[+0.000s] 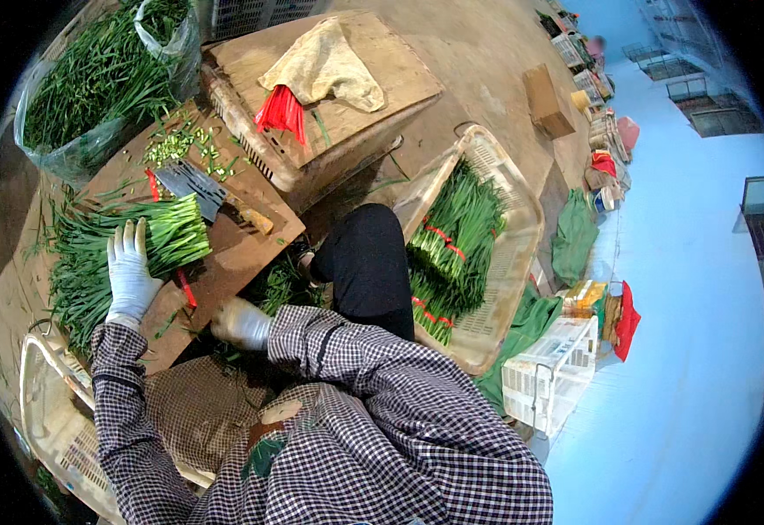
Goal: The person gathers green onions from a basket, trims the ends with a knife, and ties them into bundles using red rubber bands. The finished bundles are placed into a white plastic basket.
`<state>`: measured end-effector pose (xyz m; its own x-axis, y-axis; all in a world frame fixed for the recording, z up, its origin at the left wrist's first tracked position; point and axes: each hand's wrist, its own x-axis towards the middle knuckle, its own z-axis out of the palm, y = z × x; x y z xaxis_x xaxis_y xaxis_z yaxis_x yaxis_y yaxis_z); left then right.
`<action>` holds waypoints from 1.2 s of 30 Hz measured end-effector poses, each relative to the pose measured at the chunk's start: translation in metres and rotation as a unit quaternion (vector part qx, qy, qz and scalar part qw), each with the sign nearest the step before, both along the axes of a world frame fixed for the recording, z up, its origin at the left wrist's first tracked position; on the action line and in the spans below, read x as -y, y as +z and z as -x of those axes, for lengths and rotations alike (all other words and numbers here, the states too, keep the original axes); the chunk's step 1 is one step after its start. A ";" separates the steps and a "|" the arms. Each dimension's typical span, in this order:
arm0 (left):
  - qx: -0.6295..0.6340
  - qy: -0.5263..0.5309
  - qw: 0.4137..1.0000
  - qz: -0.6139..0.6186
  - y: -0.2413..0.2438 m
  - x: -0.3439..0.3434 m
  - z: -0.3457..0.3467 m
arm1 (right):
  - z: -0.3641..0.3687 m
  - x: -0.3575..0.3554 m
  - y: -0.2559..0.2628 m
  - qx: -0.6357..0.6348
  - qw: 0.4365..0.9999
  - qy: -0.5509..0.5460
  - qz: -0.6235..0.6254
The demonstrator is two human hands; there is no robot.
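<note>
My left hand, in a pale glove, lies palm down with fingers apart on a large bunch of garlic chives on a brown board. A red tie sticks out beside the bunch. My right hand, gloved and blurred, is off the board's near edge; its fingers cannot be made out. Beyond the bunch, a cleaver with a wooden handle lies on the board, next to chopped stem ends. On my right, a plastic crate holds chives bound with red ties.
A plastic bag full of greens stands at upper left. A wooden board on a crate bears a beige cloth and red strips. A basket is at lower left, a white crate at right.
</note>
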<state>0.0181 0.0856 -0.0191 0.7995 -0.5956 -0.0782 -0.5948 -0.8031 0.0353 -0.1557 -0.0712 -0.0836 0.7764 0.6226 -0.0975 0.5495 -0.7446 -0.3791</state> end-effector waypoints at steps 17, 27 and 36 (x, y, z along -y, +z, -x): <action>0.072 0.008 0.997 -0.029 0.007 0.017 0.028 | -0.039 -0.004 0.034 0.225 0.968 -0.069 -0.084; -0.041 0.053 0.956 0.287 0.015 0.012 0.024 | -0.156 0.016 0.059 0.006 0.898 -0.295 -0.326; 0.049 0.148 0.895 0.418 -0.020 0.022 0.031 | -0.209 0.021 0.103 -0.105 0.893 -0.369 -0.237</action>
<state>-0.0132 0.0638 -0.0393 0.9104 -0.1749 0.3750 -0.3940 -0.6438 0.6560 0.0536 -0.0924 0.0192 0.9879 -0.0407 -0.1497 -0.1437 -0.6033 -0.7845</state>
